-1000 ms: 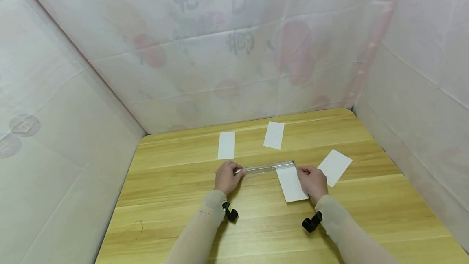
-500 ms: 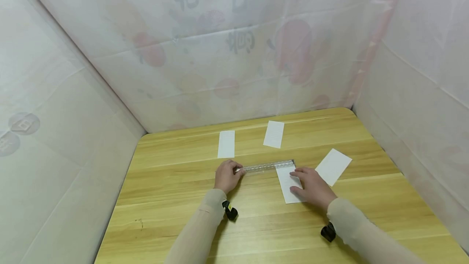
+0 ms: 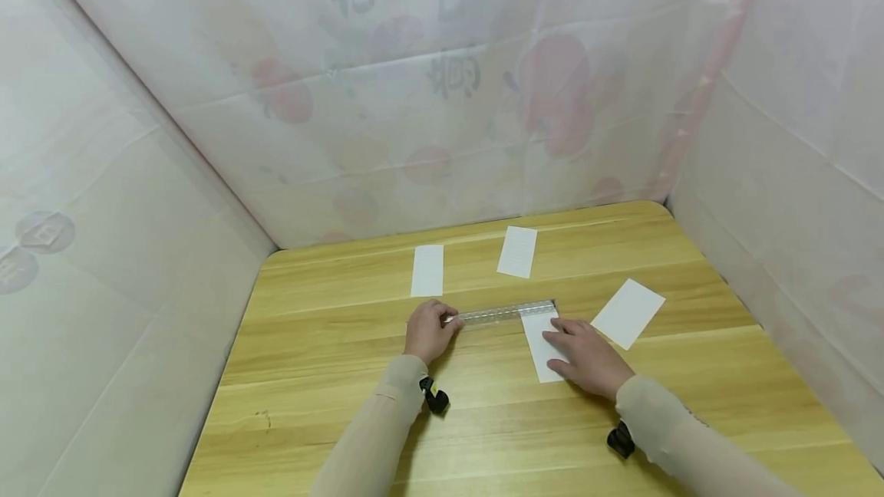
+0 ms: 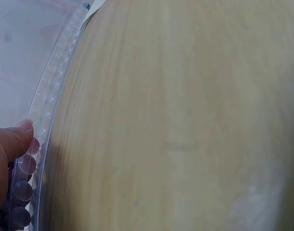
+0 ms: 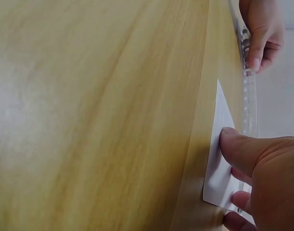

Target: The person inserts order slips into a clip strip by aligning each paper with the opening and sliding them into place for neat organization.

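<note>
A long clear plastic strip [image 3: 493, 315], with a row of round shapes along it, lies across the middle of the table. My left hand [image 3: 428, 330] pinches its left end between thumb and fingers; the round shapes show close up along the strip [image 4: 29, 166] in the left wrist view. Under the strip's right end is the top edge of a white sheet of paper [image 3: 541, 347]. Spread over that paper's right side, my right hand [image 3: 592, 357] touches it with extended fingers. In the right wrist view its thumb rests on the paper [image 5: 219, 175].
Three other white paper sheets lie flat on the wooden table [image 3: 311, 374]: one at back left [image 3: 427, 271], one at back centre [image 3: 517, 251], one beyond the right hand [image 3: 628, 314]. Cloth-covered walls [image 3: 428, 136] stand behind and beside the table.
My right hand has let go of the paper's right edge, and its fingers now spread over the sheet from the right. My left hand and the strip have stayed in place.
</note>
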